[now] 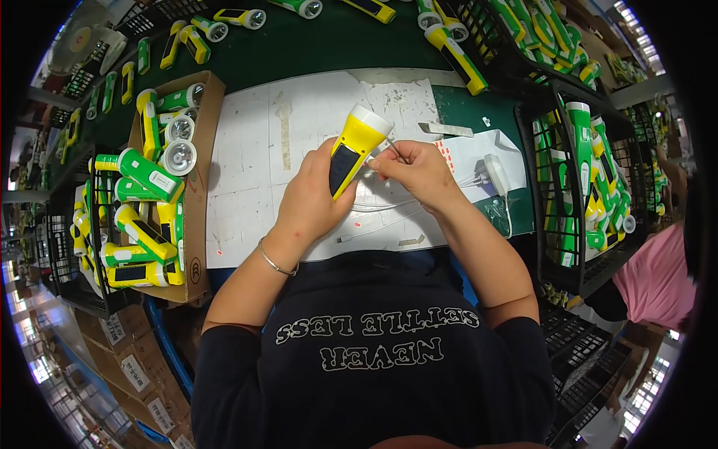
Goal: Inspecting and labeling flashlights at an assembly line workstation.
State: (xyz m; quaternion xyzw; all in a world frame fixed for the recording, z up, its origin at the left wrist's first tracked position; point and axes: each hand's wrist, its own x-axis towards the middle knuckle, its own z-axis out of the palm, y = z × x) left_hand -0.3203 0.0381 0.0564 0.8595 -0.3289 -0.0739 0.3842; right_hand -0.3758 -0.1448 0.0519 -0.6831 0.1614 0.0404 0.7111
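Observation:
My left hand is wrapped round a yellow flashlight with a white head and a dark solar panel on its side. The flashlight is tilted, its head pointing away from me and slightly right. Close against its right side, my right hand is closed in a pinch on a thin cable; the cable's tip is hidden by the fingers and the flashlight. On the worktop below the hands, white cords run toward a white plug-in charger at the right.
A cardboard box of green and yellow flashlights stands at the left. Black crates with more flashlights line the right side. Several flashlights lie along the far green table. A sheet of red stickers and a flat metallic strip lie right of my hands.

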